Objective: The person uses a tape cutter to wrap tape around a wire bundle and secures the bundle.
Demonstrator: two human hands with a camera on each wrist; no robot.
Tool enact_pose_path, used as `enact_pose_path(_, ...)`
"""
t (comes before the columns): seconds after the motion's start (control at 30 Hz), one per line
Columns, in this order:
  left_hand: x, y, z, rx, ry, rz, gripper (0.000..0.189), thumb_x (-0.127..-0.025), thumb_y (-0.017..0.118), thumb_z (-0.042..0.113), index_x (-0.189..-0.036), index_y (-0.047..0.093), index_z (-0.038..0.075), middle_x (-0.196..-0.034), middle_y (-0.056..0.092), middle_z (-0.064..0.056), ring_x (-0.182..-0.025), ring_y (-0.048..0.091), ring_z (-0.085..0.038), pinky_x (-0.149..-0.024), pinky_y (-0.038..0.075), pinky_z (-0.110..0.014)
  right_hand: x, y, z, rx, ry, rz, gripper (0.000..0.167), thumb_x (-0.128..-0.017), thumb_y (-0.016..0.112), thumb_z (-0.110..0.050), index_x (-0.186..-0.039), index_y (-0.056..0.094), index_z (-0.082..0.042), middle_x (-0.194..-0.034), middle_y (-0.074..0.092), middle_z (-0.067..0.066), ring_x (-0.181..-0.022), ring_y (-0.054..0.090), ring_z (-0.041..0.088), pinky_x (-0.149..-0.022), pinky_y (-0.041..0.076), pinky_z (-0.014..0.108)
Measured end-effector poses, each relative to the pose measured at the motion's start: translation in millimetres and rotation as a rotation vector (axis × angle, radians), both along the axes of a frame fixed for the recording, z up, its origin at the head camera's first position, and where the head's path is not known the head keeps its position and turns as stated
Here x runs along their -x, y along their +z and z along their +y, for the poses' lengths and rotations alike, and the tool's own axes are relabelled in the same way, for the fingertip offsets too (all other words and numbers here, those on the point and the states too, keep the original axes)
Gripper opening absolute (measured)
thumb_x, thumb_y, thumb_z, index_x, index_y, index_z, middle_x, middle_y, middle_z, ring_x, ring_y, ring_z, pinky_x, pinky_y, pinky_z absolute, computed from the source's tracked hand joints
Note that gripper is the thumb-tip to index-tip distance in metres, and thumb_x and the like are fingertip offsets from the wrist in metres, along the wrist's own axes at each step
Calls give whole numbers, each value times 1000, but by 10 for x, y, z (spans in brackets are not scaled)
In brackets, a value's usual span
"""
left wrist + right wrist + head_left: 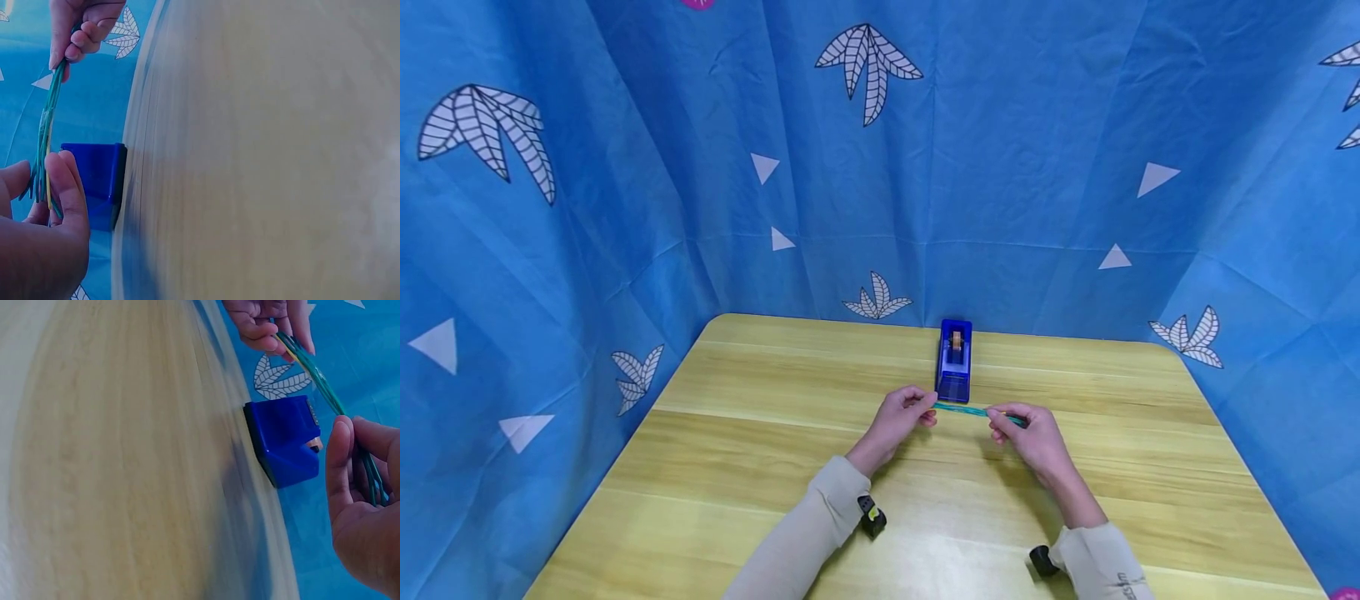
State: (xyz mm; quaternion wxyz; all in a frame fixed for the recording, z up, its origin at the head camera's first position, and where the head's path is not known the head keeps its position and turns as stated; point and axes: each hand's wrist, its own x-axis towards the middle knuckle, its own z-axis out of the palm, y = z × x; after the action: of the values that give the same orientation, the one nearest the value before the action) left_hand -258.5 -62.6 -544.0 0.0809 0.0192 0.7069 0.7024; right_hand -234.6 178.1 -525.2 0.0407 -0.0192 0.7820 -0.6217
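Note:
A bundle of thin green wires (964,409), with a yellow one among them, is stretched between both hands. My left hand (906,412) pinches one end between thumb and fingers; loose tips poke out past them in the left wrist view. The right hand (1030,433) pinches the bundle near its other end, and its dark green ends (374,478) run down inside the fingers in the right wrist view. A shiny patch (43,122) shows on the strands between the hands. Just beyond the bundle stands a blue tape dispenser (953,379) holding a small roll of tape (957,342).
The wooden table (775,392) has rounded far corners. A blue curtain (1022,150) with leaf and triangle prints hangs behind it and along both sides. Black wrist cameras sit at the left cuff (838,492) and right cuff (1090,554).

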Motion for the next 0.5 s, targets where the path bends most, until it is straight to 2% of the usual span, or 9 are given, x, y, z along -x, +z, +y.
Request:
enact_pose_path(0.17, 3, 20, -1, -2, -15, 8, 22, -103, 66, 21, -108, 69, 0, -92, 71, -9, -77, 70, -12, -80, 63, -30, -2, 14, 1, -22, 1, 8, 27, -102, 68, -13, -117, 72, 8, -85, 75, 14, -72, 71, 18, -69, 62, 26)
enact_pose_path(0.3, -5, 51, 1, -3, -5, 29, 15, -101, 67, 14, -105, 69, 0, -89, 70, -6, -75, 69, -11, -78, 63, -30, -4, 8, 1, 15, 1, -22, 29, -102, 67, -14, -118, 71, 10, -86, 74, 14, -71, 70, 16, -70, 63, 28)
enact_pose_path(0.5, -7, 82, 5, 43, 29, 103, 9, -98, 71, 11, -98, 71, 2, -90, 72, -14, -76, 71, -18, -77, 64, -35, -5, -52, -7, 154, 32, -165, 43, -106, 62, -31, -119, 66, 10, -87, 71, 5, -75, 68, 14, -73, 62, 27)
